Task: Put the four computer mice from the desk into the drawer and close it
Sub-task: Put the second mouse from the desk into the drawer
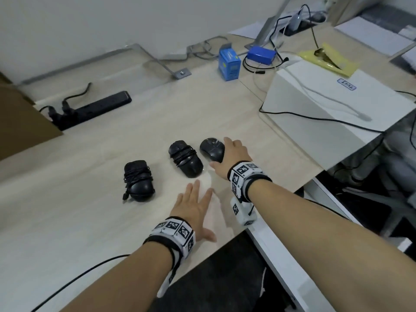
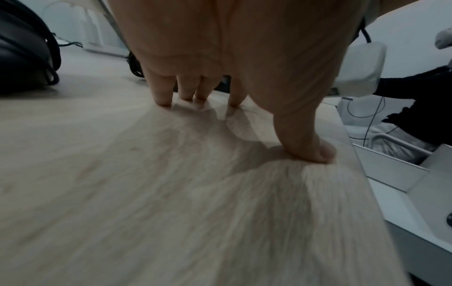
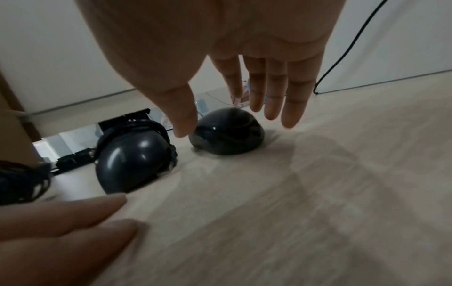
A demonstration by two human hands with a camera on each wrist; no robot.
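Three black mice lie on the pale wooden desk (image 1: 90,221). The left mouse (image 1: 138,181) and the middle mouse (image 1: 185,159) each have their cord wound round them. The right mouse (image 1: 211,148) shows no cord. My right hand (image 1: 225,154) hovers over the right mouse (image 3: 227,133) with its fingers (image 3: 269,92) straight and spread, holding nothing. My left hand (image 1: 203,212) lies flat on the desk near the front edge, its fingertips (image 2: 164,98) and thumb pressing the wood. A white open drawer (image 2: 411,174) shows beside the desk edge in the left wrist view.
A black power strip (image 1: 96,109) with plugs lies at the back left beside a brown board (image 1: 22,122). A blue carton (image 1: 229,64), a blue pack (image 1: 261,55), a yellow bag (image 1: 328,59) and a white box (image 1: 326,104) with cables stand at the back right.
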